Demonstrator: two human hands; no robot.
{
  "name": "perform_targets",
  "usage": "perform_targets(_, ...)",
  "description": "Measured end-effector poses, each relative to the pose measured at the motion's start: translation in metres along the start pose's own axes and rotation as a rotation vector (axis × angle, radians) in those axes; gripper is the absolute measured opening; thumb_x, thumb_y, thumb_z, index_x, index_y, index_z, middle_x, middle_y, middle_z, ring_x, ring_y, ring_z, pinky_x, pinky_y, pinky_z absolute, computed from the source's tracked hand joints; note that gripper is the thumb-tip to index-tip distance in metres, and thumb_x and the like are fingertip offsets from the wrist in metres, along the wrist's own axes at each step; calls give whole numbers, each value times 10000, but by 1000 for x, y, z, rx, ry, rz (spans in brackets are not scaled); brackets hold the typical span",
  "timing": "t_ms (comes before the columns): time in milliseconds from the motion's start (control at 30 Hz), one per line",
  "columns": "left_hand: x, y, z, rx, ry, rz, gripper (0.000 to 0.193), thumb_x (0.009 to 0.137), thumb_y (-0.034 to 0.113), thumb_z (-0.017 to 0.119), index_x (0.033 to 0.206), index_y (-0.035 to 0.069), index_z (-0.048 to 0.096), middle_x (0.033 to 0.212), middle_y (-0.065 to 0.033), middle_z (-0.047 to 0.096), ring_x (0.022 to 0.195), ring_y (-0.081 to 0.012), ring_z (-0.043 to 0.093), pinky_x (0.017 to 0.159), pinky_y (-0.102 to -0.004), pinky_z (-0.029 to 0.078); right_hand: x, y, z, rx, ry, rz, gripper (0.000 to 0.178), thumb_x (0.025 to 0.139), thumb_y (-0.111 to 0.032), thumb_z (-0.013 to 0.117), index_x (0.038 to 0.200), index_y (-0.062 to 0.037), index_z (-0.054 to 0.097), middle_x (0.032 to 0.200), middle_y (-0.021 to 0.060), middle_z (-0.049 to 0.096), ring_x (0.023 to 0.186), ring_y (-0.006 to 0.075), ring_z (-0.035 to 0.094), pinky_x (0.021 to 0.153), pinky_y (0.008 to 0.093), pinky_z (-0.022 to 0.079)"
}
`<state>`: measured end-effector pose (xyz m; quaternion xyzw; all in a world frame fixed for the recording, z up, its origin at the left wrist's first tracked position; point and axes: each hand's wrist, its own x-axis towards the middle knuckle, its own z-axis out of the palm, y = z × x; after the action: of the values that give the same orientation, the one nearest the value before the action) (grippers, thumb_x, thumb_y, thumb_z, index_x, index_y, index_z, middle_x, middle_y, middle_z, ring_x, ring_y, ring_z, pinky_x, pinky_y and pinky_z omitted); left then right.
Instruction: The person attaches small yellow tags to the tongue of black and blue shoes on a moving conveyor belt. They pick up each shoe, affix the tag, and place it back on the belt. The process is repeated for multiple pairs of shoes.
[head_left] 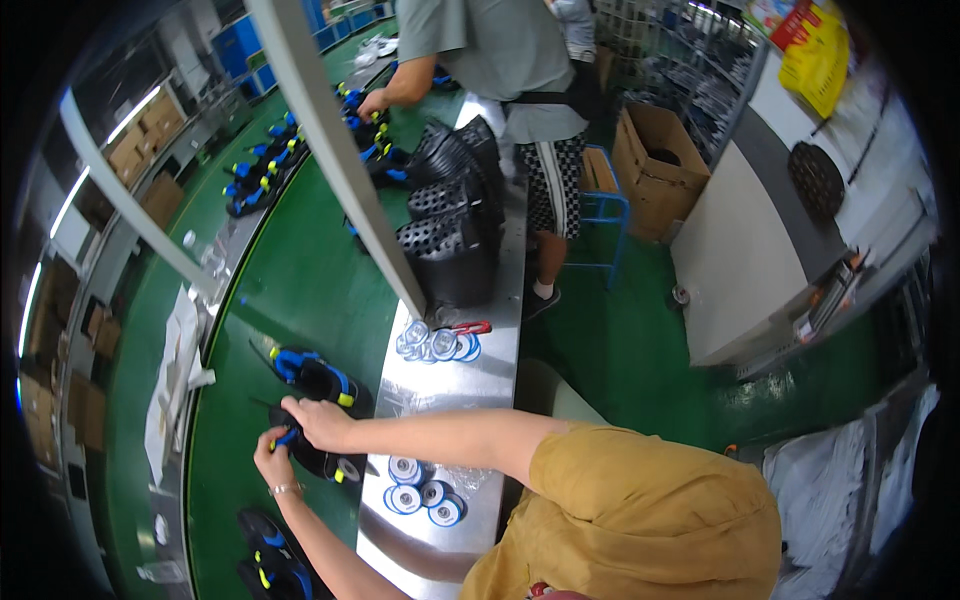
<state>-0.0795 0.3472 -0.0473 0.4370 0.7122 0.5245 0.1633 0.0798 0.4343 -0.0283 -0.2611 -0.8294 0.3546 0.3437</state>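
Observation:
Both my hands work at a black shoe-like skate with blue and yellow parts and a round grey piece at its near end, lying on the green belt. With closed fingers, my left hand pinches a small blue part at the skate's far end; a bracelet is on that wrist. My right hand is closed over the skate's top beside it, its fingertips partly hidden. Just beyond lies a similar black and blue skate. More of the same kind sit on the belt nearer my left forearm.
On the metal ledge beside the belt lie white-and-blue discs, clear round pieces and a red-handled tool. Black perforated baskets stand beyond a pale post. A co-worker reaches over skates farther up.

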Motion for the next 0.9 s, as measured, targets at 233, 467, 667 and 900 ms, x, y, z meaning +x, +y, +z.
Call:
perform_targets(233, -14, 44, 13, 490, -92, 315, 370, 642, -24, 671, 1010, -7, 644, 996, -149, 605, 934, -331, 602, 839, -393, 498, -13, -6, -13, -147, -134, -222, 816, 774, 9, 562, 1469, -326, 296, 1342, 318, 424, 711, 362, 666, 632, 393, 562)
perform_targets(467, -29, 56, 35, 495, 133, 196, 324, 673, -20, 714, 973, -12, 595, 1002, -156, 610, 935, -329, 596, 855, -378, 476, -9, -3, -8, -152, -124, -137, 386, 763, -15, 591, 1139, -56, 514, 1189, 284, 461, 687, 363, 649, 606, 427, 542)
perform_targets(667, -32, 58, 24, 307, 78, 187, 259, 722, -23, 691, 953, -18, 573, 905, -110, 607, 853, -240, 580, 834, -343, 469, -4, 0, 8, -73, -84, -40, 135, 819, -65, 551, 910, 34, 547, 1010, 241, 496, 728, 356, 642, 624, 445, 532)
perform_targets(900, -44, 38, 19, 184, 198, 66, 221, 768, 6, 684, 965, -8, 584, 896, -74, 604, 856, -175, 571, 823, -311, 477, -11, -8, 18, -96, -116, -102, 140, 812, -78, 566, 916, 15, 569, 1013, 187, 508, 834, 336, 605, 696, 437, 527)
